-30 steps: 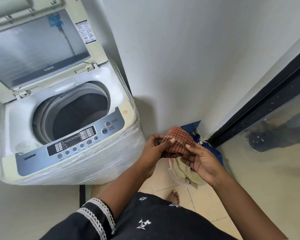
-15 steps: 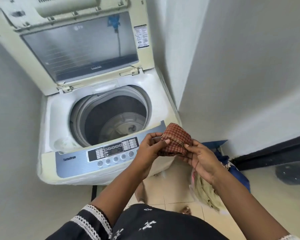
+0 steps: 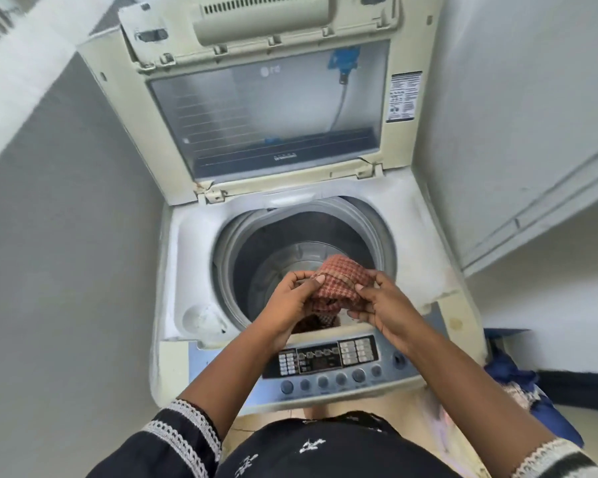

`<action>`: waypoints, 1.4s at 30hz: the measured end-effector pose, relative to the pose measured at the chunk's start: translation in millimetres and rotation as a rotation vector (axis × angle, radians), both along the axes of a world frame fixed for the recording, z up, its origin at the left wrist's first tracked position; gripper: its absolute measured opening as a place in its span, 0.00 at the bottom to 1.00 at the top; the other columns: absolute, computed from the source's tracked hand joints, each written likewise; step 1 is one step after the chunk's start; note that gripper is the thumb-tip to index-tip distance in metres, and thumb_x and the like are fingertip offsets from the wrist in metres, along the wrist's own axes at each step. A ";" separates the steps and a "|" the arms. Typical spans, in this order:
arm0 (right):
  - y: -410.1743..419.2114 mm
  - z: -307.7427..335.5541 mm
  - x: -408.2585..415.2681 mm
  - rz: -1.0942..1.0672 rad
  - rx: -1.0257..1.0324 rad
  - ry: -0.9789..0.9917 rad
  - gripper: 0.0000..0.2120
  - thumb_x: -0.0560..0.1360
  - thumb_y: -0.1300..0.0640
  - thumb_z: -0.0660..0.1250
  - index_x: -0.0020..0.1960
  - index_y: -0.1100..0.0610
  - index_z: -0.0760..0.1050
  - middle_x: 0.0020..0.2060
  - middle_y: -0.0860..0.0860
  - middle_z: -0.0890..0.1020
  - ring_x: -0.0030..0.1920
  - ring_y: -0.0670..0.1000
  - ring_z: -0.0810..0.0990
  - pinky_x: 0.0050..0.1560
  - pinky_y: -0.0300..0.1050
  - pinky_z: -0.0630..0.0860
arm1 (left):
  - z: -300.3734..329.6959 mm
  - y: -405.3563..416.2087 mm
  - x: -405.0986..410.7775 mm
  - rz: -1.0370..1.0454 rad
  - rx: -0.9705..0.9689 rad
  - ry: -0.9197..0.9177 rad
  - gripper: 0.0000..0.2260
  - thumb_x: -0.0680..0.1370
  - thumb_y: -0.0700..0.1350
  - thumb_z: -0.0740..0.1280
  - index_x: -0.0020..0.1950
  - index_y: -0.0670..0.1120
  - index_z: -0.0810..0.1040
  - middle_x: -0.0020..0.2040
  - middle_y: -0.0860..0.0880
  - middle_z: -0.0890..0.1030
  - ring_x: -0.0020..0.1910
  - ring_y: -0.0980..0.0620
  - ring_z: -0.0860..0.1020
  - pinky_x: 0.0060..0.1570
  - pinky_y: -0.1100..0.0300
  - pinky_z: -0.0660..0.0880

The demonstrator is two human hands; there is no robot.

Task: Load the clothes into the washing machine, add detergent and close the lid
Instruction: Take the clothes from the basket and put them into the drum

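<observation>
A cream top-loading washing machine (image 3: 187, 270) stands in front of me with its lid (image 3: 273, 108) raised upright. Its round drum (image 3: 290, 250) looks empty inside. Over the front edge of the drum opening I hold a bunched red-and-cream checked cloth (image 3: 340, 274). My left hand (image 3: 290, 298) pinches its left side and my right hand (image 3: 380, 305) grips its right side. Part of the cloth hangs below my hands.
The control panel (image 3: 325, 360) with buttons runs along the machine's front. Grey walls close in on the left and right. A blue bag with more clothes (image 3: 525, 391) sits on the floor at the right, beside the machine.
I have turned from the bag toward the machine. Both hands carried the checked cloth from beside the machine to above the drum opening.
</observation>
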State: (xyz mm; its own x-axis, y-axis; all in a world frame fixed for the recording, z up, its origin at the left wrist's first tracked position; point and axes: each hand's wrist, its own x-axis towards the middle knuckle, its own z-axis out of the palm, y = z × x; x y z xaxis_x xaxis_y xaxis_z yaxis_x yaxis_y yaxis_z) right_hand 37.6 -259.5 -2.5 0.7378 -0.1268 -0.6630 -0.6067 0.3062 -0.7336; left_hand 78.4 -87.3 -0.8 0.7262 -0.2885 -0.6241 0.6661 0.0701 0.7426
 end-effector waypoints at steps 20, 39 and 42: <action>45.1 -35.6 52.7 0.404 0.089 0.034 0.32 0.83 0.62 0.60 0.78 0.40 0.51 0.68 0.52 0.77 0.61 0.52 0.82 0.66 0.54 0.74 | -49.1 51.4 47.8 0.262 0.196 0.291 0.18 0.81 0.48 0.66 0.65 0.46 0.62 0.59 0.38 0.76 0.55 0.39 0.82 0.43 0.50 0.82; -53.0 36.6 -45.7 -0.116 -0.124 -0.145 0.11 0.80 0.67 0.60 0.57 0.57 0.77 0.46 0.56 0.86 0.43 0.51 0.86 0.39 0.39 0.79 | 16.9 -93.1 -24.9 -0.102 -0.035 0.082 0.05 0.82 0.43 0.63 0.56 0.45 0.72 0.59 0.37 0.81 0.55 0.41 0.83 0.48 0.53 0.81; -89.3 43.8 -84.7 -0.208 -0.146 -0.150 0.10 0.81 0.66 0.60 0.58 0.57 0.77 0.46 0.54 0.87 0.45 0.51 0.86 0.45 0.43 0.79 | 27.7 -131.1 -53.1 -0.195 -0.062 0.039 0.06 0.82 0.43 0.64 0.57 0.44 0.72 0.56 0.38 0.81 0.53 0.42 0.84 0.51 0.51 0.80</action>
State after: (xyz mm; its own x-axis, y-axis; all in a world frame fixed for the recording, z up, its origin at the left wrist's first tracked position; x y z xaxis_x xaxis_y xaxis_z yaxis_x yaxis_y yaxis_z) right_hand -47.1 -348.7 41.4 0.7745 -0.3715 -0.5120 -0.4233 0.2970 -0.8559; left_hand 25.3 -218.4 26.9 0.6288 -0.4598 -0.6271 0.6993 -0.0183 0.7146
